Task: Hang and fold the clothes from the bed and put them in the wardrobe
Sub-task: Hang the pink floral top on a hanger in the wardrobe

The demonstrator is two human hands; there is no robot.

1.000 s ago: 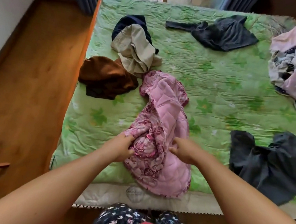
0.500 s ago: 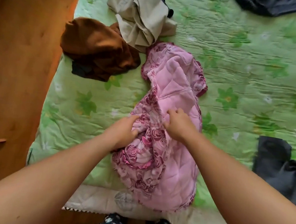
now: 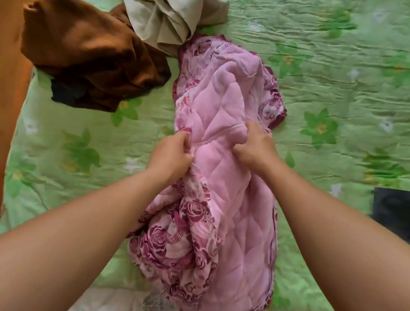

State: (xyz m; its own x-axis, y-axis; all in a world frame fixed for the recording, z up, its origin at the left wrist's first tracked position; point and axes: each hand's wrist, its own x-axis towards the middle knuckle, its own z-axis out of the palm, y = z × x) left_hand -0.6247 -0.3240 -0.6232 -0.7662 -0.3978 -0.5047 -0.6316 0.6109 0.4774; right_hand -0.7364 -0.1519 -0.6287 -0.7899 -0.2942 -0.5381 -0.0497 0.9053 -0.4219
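Both hands are bunched tight on the pink quilted garment with the rose-print lining [image 3: 224,182], the left hand [image 3: 171,155] pinching its nine o'clock edge and the right hand [image 3: 255,148] gripping a fold at three o'clock. The garment lies crumpled on the green floral bedspread [image 3: 344,94], its long axis running twelve to six. Each hand sits equally near the middle, so I'd judge the lift comes up from there.

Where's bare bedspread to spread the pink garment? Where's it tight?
Largest free patch: green bedspread right of the pink quilted garment, up to the dark garment at the right edge. Smaller patch left of it, below the brown garment. Crowded top left, where the beige garment meets the brown one.
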